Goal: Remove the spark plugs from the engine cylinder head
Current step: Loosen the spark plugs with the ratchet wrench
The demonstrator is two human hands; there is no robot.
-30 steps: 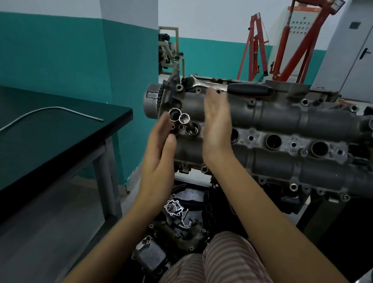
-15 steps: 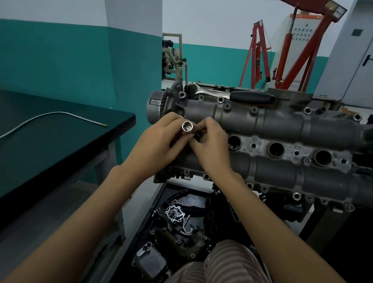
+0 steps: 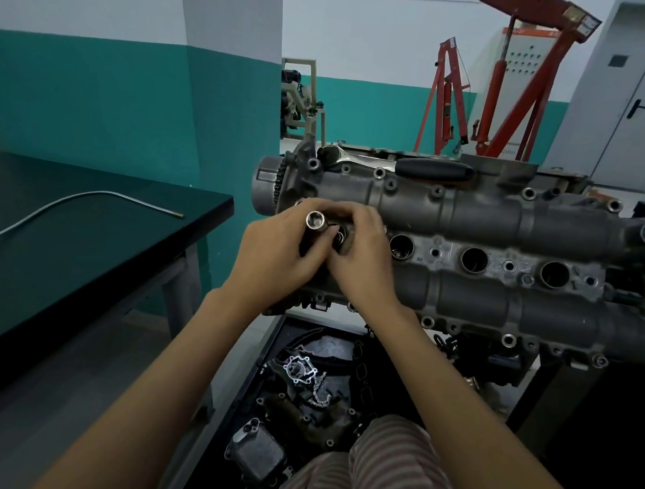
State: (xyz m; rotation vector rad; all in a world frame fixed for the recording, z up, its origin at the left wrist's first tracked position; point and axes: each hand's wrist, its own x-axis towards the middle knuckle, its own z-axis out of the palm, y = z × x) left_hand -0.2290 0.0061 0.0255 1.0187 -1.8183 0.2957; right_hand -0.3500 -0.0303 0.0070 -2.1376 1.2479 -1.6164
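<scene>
Left grip: left hand (image 3: 271,252) curls its fingers round a silver socket (image 3: 315,220), open end facing the camera
Right grip: right hand (image 3: 364,255) bends its fingers over the leftmost plug well, fingertips meeting the left hand beside the socket; what it pinches, if anything, I cannot tell
Cylinder head (image 3: 474,237): grey casting lying across the view on its stand, both hands at its left end
Plug wells: 3 open round wells (image 3: 474,259) in a row to the right of the hands; no spark plug can be made out in them
Ratchet (image 3: 394,165): black-handled, chrome head, lying on the far top edge of the head
Table (image 3: 82,253): dark top at left, carrying a thin bent metal rod (image 3: 76,200)
Tray below: loose engine parts (image 3: 301,378) under the head
Background: red engine hoist (image 3: 527,90) by the far wall
</scene>
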